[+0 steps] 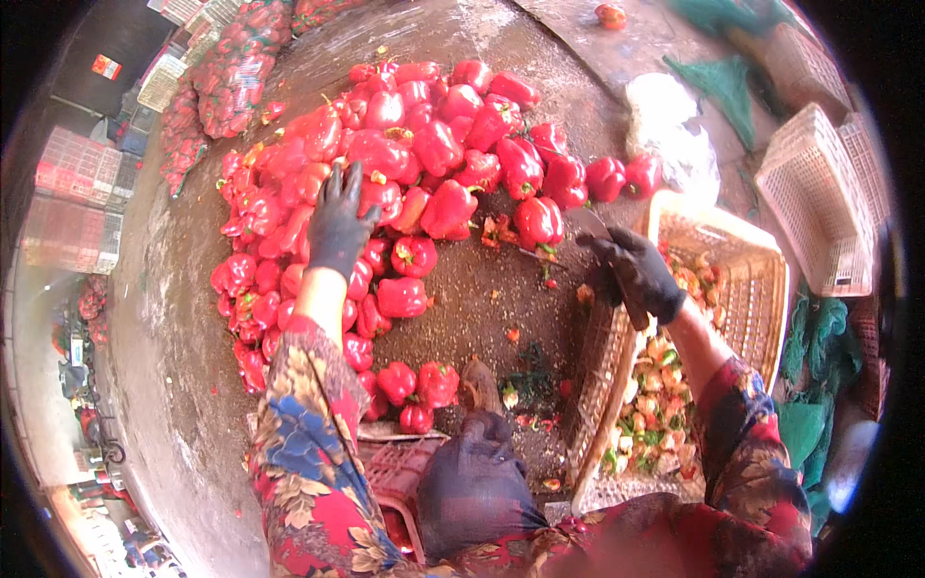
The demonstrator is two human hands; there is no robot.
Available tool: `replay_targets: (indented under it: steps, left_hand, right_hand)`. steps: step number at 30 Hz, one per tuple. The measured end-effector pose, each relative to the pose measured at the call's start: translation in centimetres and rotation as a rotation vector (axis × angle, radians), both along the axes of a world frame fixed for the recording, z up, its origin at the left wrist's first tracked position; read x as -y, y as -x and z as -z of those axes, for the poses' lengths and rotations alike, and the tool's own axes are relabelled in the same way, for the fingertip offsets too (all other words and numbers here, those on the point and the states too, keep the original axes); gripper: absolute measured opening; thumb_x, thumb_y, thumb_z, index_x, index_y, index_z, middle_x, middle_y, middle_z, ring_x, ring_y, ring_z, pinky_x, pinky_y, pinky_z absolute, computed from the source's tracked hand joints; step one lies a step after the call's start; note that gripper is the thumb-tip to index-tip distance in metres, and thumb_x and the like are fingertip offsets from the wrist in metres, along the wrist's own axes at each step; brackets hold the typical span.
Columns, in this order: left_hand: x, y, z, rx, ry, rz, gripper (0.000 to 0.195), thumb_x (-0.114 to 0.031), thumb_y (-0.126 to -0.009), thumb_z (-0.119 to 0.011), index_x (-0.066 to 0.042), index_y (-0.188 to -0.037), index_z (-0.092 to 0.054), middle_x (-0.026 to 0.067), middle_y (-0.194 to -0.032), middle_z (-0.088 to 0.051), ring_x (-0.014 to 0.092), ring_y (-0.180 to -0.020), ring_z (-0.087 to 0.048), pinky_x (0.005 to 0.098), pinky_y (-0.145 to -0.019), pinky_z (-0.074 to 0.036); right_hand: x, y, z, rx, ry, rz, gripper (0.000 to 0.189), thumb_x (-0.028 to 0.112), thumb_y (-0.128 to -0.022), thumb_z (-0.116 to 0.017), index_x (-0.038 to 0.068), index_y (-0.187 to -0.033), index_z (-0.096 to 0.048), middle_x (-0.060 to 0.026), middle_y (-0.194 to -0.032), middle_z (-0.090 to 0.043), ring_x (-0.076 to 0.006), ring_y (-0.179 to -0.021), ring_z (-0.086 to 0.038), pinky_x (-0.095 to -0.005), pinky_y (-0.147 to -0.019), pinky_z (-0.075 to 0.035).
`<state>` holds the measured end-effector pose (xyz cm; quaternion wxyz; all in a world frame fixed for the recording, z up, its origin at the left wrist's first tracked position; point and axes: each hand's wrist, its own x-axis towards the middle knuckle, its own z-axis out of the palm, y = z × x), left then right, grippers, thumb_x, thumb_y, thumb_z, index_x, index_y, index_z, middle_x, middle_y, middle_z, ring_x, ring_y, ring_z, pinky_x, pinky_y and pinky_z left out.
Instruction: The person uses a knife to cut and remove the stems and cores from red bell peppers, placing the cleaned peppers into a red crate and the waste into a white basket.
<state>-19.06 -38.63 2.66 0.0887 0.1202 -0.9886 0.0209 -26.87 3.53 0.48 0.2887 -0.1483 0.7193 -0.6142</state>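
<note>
My left hand (338, 217), in a dark glove, lies over the heap of red bell peppers (441, 148) with its fingers apart. Its fingertips are at the peppers near the heap's middle, and none is visibly gripped. My right hand (636, 271), gloved too, is closed on a knife (591, 222). The knife's blade points up and left, and its handle shows below the palm. One red bell pepper (538, 222) sits just left of the blade. Beneath my right forearm stands a plastic crate (755, 289) holding cut pepper cores and stems (654, 404).
Pepper scraps and seeds litter the concrete floor (477, 311). A red crate (394, 462) stands beside my leg. Pale crates (820, 195) and green netting (813, 412) line the right side. Filled mesh sacks (235, 68) stand at upper left. A white plastic bag (668, 130) lies beyond the scrap crate.
</note>
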Motion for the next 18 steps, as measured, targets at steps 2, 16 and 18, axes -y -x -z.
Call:
replay_targets:
  steps: [2,16,18]
  left_hand:
    - [1.7,4.7,1.2,0.106,0.082,0.013,0.078,-0.035,-0.077,-0.068,-0.023,-0.145,-0.029,0.0145,-0.148,-0.028,0.034,-0.134,-0.031,0.045,-0.104,-0.037]
    - [7.7,16.9,6.9,0.559,0.215,0.092,0.08,-0.037,-0.061,-0.081,-0.023,-0.132,-0.048,0.0062,-0.136,-0.044,0.03,-0.13,-0.037,0.0446,-0.103,-0.037]
    - [7.8,16.3,7.3,0.462,0.256,0.156,0.074,-0.036,-0.061,-0.081,-0.022,-0.128,-0.052,0.004,-0.13,-0.049,0.027,-0.126,-0.042,0.0438,-0.1,-0.04]
  right_hand:
    - [-0.3,0.5,-0.7,0.107,-0.009,-0.046,0.039,0.034,-0.091,-0.057,0.005,-0.117,-0.058,-0.003,-0.082,-0.063,-0.0107,-0.061,-0.058,-0.0242,-0.052,-0.045]
    - [0.0,0.7,-3.3,0.431,-0.128,0.111,0.029,0.023,-0.093,-0.059,0.002,-0.114,-0.06,0.0014,-0.08,-0.06,-0.0069,-0.062,-0.054,-0.0229,-0.053,-0.044]
    - [0.3,0.6,-3.7,0.45,-0.096,0.136,0.029,0.024,-0.093,-0.059,0.003,-0.112,-0.062,0.0021,-0.081,-0.06,-0.0068,-0.064,-0.054,-0.0221,-0.054,-0.045]
